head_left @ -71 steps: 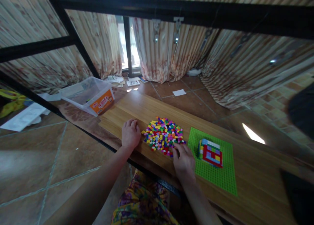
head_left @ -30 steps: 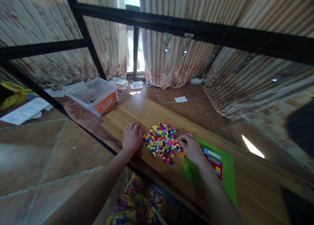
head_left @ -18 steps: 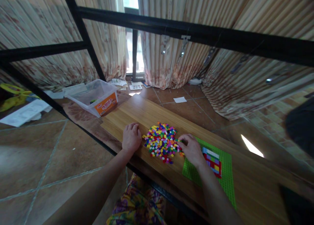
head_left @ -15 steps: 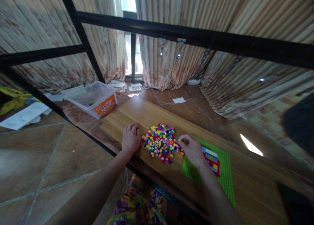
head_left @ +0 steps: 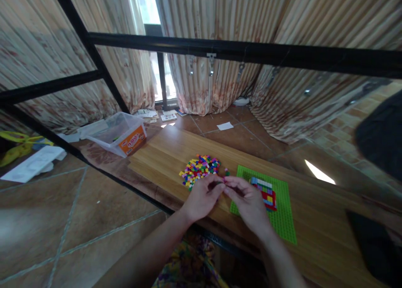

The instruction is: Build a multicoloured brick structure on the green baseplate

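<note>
My left hand point(head_left: 202, 197) and my right hand point(head_left: 249, 200) meet fingertip to fingertip above the table. Both are closed in a pinch around a small reddish toy brick point(head_left: 224, 180), mostly hidden by the fingers. Partly behind my left hand lies a loose pile of tiny multicoloured toy bricks point(head_left: 201, 166). Under and beyond my right hand is a green studded baseplate point(head_left: 284, 216). On it stands a small build of red, yellow, purple, white and blue bricks point(head_left: 268, 195), partly covered by that hand.
The wooden table point(head_left: 176, 143) carries all this, with a dark flat object point(head_left: 373, 246) at its right end. A clear plastic box point(head_left: 108, 133) with an orange label stands at the far left end. A black metal frame point(head_left: 176, 42) crosses in front of the curtains.
My left hand has come off the table left of the pile and moved right to meet my right hand. The right hand has drawn slightly away from the pile's edge. The view has shifted a little.
</note>
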`<act>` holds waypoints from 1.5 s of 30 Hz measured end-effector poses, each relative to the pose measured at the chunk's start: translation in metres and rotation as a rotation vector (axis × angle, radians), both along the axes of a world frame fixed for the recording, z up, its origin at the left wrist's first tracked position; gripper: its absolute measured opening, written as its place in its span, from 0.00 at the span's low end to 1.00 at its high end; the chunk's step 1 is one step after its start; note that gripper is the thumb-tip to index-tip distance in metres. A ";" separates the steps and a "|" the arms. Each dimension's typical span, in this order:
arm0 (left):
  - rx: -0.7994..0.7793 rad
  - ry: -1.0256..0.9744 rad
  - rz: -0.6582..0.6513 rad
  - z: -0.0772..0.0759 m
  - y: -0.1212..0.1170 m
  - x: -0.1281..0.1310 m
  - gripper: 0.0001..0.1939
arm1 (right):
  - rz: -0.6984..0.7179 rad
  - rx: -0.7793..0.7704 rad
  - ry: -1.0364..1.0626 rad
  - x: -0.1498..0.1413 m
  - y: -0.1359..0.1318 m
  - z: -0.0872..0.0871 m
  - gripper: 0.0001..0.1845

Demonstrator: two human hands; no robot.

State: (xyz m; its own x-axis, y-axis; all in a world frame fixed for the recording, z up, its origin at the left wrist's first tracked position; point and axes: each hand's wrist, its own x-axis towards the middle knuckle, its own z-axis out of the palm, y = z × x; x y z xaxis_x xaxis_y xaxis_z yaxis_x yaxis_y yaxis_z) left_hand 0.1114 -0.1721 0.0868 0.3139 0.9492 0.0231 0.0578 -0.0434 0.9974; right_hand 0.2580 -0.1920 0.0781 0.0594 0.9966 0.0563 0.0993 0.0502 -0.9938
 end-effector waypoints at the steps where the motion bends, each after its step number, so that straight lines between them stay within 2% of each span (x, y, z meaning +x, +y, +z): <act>1: -0.059 -0.041 0.003 0.001 -0.002 0.004 0.11 | -0.010 -0.018 0.045 -0.001 -0.003 0.001 0.15; 7: -0.382 -0.233 0.028 -0.002 -0.011 0.003 0.14 | -0.076 -0.196 0.356 -0.001 -0.017 -0.009 0.17; 10: -0.467 -0.326 0.088 -0.005 -0.011 0.002 0.16 | -0.109 -0.239 0.355 0.001 -0.016 -0.019 0.18; 12: -0.510 -0.373 0.138 -0.008 -0.009 0.003 0.15 | -0.159 -0.214 0.206 0.003 -0.013 -0.027 0.16; 14: -0.540 -0.383 0.195 -0.011 -0.007 0.004 0.12 | -0.208 -0.150 -0.033 0.005 -0.008 -0.035 0.12; 18: -0.570 -0.351 0.260 -0.014 -0.004 0.007 0.04 | -0.178 -0.006 -0.451 0.006 -0.001 -0.047 0.11; 22: -0.566 -0.337 0.291 -0.019 -0.003 0.010 0.01 | -0.173 0.067 -0.550 0.001 -0.001 -0.047 0.14; 29: -0.496 -0.296 0.297 -0.024 -0.007 0.018 0.07 | -0.207 -0.055 -0.277 -0.014 -0.006 -0.036 0.21; 39: -0.477 -0.321 0.264 -0.016 -0.009 0.019 0.11 | -0.292 0.015 -0.052 -0.030 -0.010 -0.031 0.18; 45: -0.528 -0.374 0.219 -0.013 -0.009 0.016 0.12 | -0.261 -0.133 0.354 -0.036 -0.009 -0.034 0.19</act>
